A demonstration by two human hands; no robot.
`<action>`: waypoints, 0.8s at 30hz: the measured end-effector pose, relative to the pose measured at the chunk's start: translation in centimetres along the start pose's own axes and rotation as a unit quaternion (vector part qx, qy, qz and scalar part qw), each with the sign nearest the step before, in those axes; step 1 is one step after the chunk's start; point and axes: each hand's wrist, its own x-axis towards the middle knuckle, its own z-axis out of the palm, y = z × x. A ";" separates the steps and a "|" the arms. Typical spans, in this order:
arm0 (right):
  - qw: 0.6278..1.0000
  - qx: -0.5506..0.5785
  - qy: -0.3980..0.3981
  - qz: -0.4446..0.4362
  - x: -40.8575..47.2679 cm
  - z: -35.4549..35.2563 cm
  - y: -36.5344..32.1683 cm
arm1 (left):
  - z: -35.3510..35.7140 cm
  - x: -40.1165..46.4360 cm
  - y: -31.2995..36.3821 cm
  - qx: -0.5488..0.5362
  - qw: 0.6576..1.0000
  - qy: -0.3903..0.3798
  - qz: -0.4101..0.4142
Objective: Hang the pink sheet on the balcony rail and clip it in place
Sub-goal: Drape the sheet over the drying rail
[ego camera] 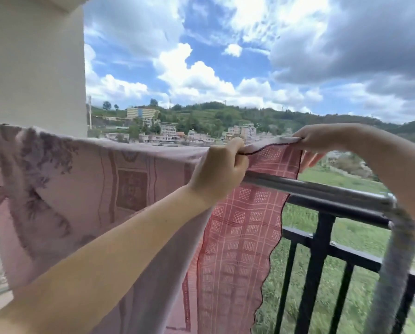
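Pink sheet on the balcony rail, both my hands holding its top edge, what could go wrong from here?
1. The pink sheet is held only by the left hand and right hand; no clip shows, so a lost grip could drop it over the silver rail.
2. Heavy clouds may mean wind or rain.
3. A grey hoop by the rail end could snag the scalloped edge.

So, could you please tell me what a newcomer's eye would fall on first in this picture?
Probably the patterned pink sheet, which fills the left and centre and drapes over the silver metal rail. Next, the two hands: the left hand and right hand pinch its dark-trimmed top edge, held above the rail. Behind them, a bright blue sky with white clouds spans the top.
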 end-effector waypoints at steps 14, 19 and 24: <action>0.972 0.163 0.133 -0.107 -7.5 -1.3 9.6 | 5.6 -0.4 14.3 -0.091 0.991 0.039 0.092; 0.995 0.072 0.005 -0.070 -10.1 0.2 10.7 | 9.1 -3.8 16.9 0.007 0.984 -0.019 0.178; 0.987 0.127 0.065 -0.069 -12.3 1.6 13.2 | 12.2 -5.9 16.1 0.066 0.979 -0.036 0.191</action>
